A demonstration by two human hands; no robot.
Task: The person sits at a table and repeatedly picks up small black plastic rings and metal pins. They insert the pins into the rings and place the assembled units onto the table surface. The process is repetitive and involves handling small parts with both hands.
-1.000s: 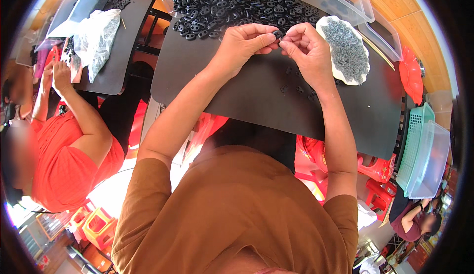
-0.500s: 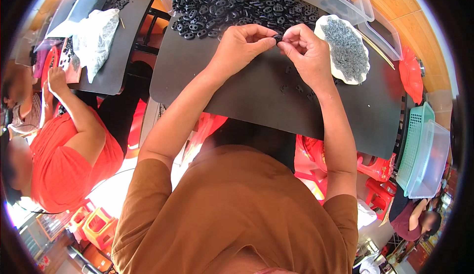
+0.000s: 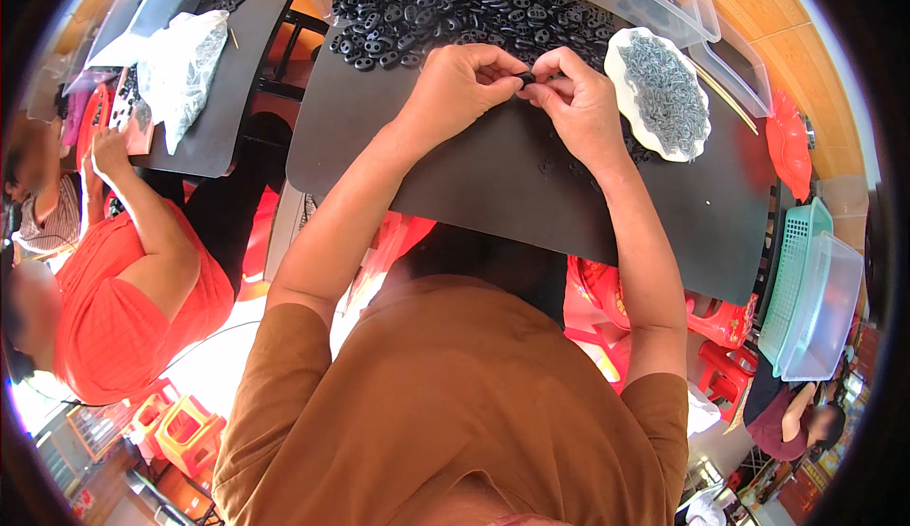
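Both my hands meet over the dark table (image 3: 455, 180), in front of a big heap of black oval pieces with two holes (image 3: 455, 5). My left hand (image 3: 457, 87) pinches a small black piece (image 3: 526, 79) between thumb and forefinger. From the other side, my right hand (image 3: 575, 101) closes its fingertips on the same piece, which they partly cover. Beside my right hand is a white scallop-edged dish (image 3: 621, 99) filled with small grey pieces (image 3: 664, 90), too fine to name. A few dark bits (image 3: 578, 168) lie below my right wrist.
Clear plastic bins (image 3: 654, 0) stand behind the heap, with thin sticks (image 3: 728, 99) right of the dish. A red dish (image 3: 789, 147) and a green basket (image 3: 794, 270) are far right. Left, a person in red (image 3: 142, 299) sits at another table with a white plastic bag (image 3: 180, 76).
My hands have shifted slightly left and down with the black piece still between them. My right hand has turned a little, its fingers closer to the left ones.
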